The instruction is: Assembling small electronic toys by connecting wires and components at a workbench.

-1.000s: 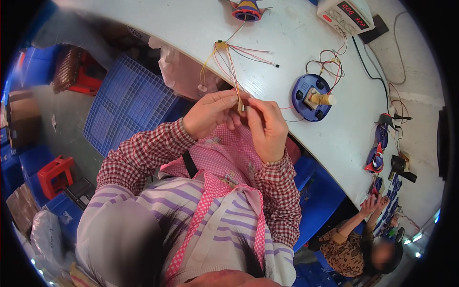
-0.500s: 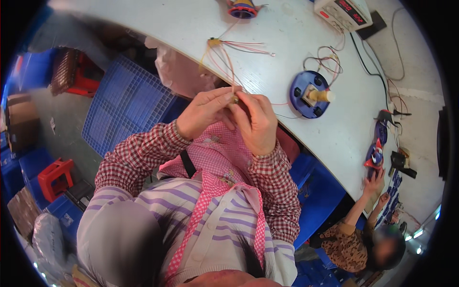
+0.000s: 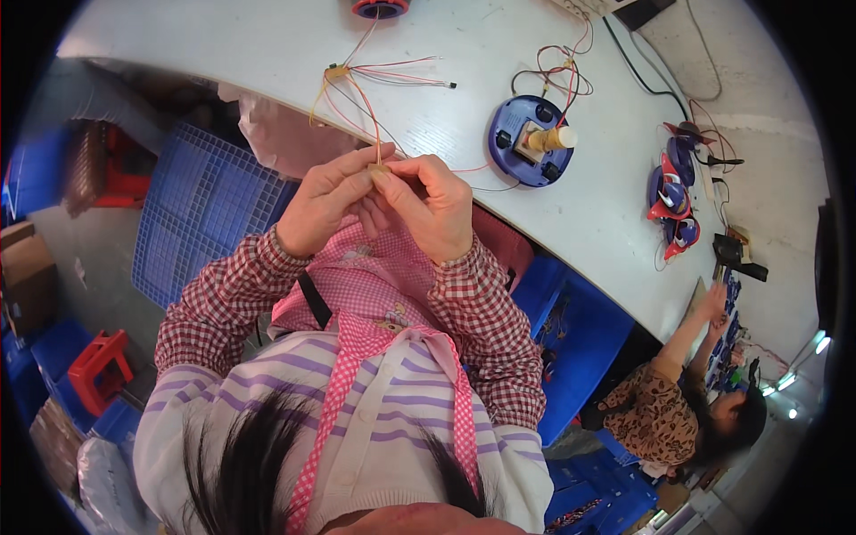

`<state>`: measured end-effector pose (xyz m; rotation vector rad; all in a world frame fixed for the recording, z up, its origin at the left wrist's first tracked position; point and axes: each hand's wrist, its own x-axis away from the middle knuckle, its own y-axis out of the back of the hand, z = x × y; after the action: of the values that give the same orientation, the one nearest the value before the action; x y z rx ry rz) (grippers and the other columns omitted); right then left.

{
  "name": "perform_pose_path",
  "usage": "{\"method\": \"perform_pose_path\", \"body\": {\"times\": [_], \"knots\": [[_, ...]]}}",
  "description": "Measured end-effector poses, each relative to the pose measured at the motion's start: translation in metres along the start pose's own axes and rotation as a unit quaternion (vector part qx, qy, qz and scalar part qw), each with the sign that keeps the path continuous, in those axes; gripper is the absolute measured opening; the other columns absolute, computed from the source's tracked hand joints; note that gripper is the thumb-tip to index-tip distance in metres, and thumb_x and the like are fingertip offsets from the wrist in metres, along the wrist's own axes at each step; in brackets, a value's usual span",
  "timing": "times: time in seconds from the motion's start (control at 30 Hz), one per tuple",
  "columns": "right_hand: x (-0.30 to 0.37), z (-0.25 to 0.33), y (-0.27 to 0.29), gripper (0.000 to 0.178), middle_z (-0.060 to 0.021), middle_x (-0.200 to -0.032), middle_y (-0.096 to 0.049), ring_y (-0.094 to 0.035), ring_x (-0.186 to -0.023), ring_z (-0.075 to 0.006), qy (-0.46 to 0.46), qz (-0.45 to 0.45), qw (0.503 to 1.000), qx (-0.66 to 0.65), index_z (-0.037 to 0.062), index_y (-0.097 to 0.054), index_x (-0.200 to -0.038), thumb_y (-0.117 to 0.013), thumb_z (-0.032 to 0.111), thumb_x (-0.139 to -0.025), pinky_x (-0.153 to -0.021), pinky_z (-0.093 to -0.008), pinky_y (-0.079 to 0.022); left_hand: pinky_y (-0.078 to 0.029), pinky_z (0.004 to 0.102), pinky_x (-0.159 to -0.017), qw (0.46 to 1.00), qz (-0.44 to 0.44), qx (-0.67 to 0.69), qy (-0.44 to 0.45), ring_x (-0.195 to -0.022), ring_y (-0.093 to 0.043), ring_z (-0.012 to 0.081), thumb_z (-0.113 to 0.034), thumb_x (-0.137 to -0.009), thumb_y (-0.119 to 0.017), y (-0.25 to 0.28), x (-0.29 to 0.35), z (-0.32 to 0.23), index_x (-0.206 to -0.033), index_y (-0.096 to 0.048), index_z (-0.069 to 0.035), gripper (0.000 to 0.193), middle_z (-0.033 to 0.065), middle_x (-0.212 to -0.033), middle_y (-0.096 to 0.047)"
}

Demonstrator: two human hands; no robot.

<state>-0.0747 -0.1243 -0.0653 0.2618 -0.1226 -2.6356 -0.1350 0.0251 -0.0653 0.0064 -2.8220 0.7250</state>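
My left hand (image 3: 332, 198) and my right hand (image 3: 435, 203) meet in front of me at the table edge. Both are closed, thumbs and fingertips pinching a small yellowish part (image 3: 379, 168) between them, mostly covered by the fingers. Thin wires (image 3: 374, 116) run from it up to a small yellow circuit board (image 3: 336, 73) lying on the table. More red and black leads fan out from that board to the right, one ending in a black plug (image 3: 452, 86). Beyond it, a red and dark blue ring-shaped housing (image 3: 381, 9) is cut by the upper edge.
On the white table (image 3: 606, 205), a round blue base (image 3: 519, 169) carries a yellow cylinder with wires. Red and blue toy parts (image 3: 670, 198) sit along the far right. A co-worker (image 3: 655, 401) works at the right. A blue crate (image 3: 205, 209) and red stool (image 3: 98, 370) stand left.
My view has shifted, so the table things appear farther left and up. My hands keep pinching the small part. The co-worker's hand has left the red and blue parts, where another piece now shows.
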Motion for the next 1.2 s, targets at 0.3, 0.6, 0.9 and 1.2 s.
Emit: {"method": "perform_pose_path", "body": {"times": [0.3,0.6,0.9,1.2], "knots": [[-0.001,0.014,0.013,0.009,-0.0059,-0.076,-0.062,-0.053,-0.061,-0.0089,-0.076,0.004,0.997,-0.031,-0.0029,-0.063,-0.088,-0.064,0.005,-0.084,-0.054,-0.0188,-0.043,-0.048,0.0242,-0.059,0.918,-0.030,-0.389,-0.072,-0.066,-0.056,0.0155,-0.014,-0.091,-0.055,0.007,0.006,-0.015,-0.128,-0.048,-0.001,0.040,0.0096,-0.082,-0.061],[-0.014,0.031,0.015,0.015,-0.0044,-0.079,-0.061,-0.051,-0.063,-0.0074,-0.080,0.031,0.990,-0.115,-0.0017,-0.062,-0.099,-0.060,0.008,-0.088,-0.058,-0.0158,-0.043,-0.044,0.0291,-0.074,0.572,-0.119,-0.723,-0.369,-0.084,-0.052,0.0211,-0.012,-0.078,-0.064,0.066,-0.069,-0.048,-0.114,-0.055,-0.005,0.038,0.0070,-0.093,-0.051],[-0.020,0.032,0.018,0.015,-0.0044,-0.079,-0.061,-0.050,-0.063,-0.0072,-0.056,-0.001,0.992,-0.110,-0.0017,-0.062,-0.099,-0.059,0.010,-0.089,-0.057,-0.0160,-0.043,-0.047,0.0289,-0.073,0.497,-0.038,-0.786,-0.366,-0.082,-0.053,0.0214,-0.017,-0.083,-0.060,0.086,-0.099,-0.054,-0.100,-0.055,-0.004,0.021,0.0076,-0.092,-0.052],[-0.024,0.011,0.022,0.016,-0.0037,-0.078,-0.061,-0.049,-0.061,-0.0068,-0.073,-0.034,0.990,-0.120,-0.0010,-0.062,-0.099,-0.059,0.012,-0.090,-0.056,-0.0159,-0.042,-0.049,0.0291,-0.073,0.395,0.045,-0.849,-0.348,-0.082,-0.054,0.0205,-0.015,-0.087,-0.056,0.085,-0.110,-0.068,-0.095,-0.053,-0.004,0.013,0.0082,-0.090,-0.052]]}}
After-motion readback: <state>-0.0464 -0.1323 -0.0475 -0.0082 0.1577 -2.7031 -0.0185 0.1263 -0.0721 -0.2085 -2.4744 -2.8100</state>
